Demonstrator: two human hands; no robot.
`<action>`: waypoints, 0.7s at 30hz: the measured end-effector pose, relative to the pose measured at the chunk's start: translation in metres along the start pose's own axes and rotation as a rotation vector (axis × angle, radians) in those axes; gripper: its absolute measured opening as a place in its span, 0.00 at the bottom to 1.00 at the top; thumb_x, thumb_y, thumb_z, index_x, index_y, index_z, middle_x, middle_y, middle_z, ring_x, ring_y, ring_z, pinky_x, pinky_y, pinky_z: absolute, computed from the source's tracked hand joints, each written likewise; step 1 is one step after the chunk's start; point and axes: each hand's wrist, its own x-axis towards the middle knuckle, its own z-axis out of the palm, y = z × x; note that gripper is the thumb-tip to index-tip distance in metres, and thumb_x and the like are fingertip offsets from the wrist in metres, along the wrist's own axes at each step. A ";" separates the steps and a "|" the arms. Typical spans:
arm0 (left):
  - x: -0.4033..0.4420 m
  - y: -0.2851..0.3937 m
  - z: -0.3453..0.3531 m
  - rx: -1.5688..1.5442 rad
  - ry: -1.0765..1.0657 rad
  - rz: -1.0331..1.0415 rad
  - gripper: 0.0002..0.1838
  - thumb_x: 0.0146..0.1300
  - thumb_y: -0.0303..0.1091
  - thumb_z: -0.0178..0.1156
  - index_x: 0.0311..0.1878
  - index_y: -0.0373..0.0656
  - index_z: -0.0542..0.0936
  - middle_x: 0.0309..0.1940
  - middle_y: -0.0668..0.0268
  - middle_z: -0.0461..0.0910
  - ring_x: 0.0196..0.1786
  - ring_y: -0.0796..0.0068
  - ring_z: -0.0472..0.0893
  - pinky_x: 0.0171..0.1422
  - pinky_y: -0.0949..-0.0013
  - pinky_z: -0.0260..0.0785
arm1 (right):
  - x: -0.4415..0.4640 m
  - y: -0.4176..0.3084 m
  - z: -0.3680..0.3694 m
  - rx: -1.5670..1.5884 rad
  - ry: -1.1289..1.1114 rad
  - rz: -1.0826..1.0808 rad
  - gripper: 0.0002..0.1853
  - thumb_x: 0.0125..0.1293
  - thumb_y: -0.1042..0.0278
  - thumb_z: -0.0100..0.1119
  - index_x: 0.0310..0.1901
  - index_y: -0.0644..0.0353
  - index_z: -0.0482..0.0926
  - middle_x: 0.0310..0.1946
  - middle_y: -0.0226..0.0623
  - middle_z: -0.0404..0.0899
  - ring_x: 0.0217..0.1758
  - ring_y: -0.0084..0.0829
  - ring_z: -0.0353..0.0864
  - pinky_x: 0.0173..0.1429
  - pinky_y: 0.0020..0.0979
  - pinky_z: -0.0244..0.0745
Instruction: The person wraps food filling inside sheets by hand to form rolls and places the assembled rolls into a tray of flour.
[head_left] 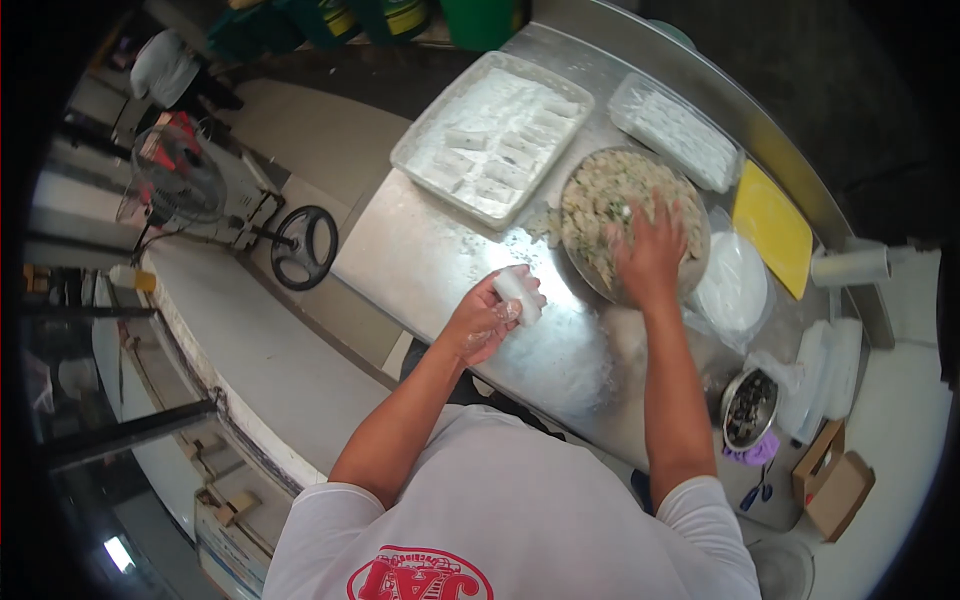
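Note:
My left hand (pixel 490 318) is closed around a short white cylinder (pixel 517 295), which it holds above the metal table; whitish smears mark the fingers. My right hand (pixel 655 245) reaches into a wide round bowl (pixel 703 262) of pale, lumpy mixture (pixel 612 190) with green flecks. Its fingers are spread on the mixture, and the fingertips are partly sunk in it. Left of the bowl stands a rectangular plastic tub (pixel 405 160) of white powder, with several powder-coated rolls (pixel 505 172) lying in it.
Behind the bowl sits a clear container (pixel 685 130) of white contents. A yellow board (pixel 773 230), a bagged white stack (pixel 733 285) and plastic rolls (pixel 822 380) lie to the right. Nearer are a small bowl of dark pieces (pixel 748 408) and a cardboard box (pixel 833 480). A person (pixel 168 70) stands far left.

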 end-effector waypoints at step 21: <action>-0.314 -0.001 -0.035 -0.171 0.532 1.105 0.27 0.65 0.30 0.70 0.64 0.52 0.70 0.45 0.68 0.79 0.37 0.75 0.82 0.43 0.69 0.76 | -0.167 -0.294 -0.004 1.390 -0.806 -0.998 0.23 0.69 0.54 0.63 0.58 0.64 0.81 0.60 0.49 0.77 0.66 0.46 0.75 0.70 0.44 0.67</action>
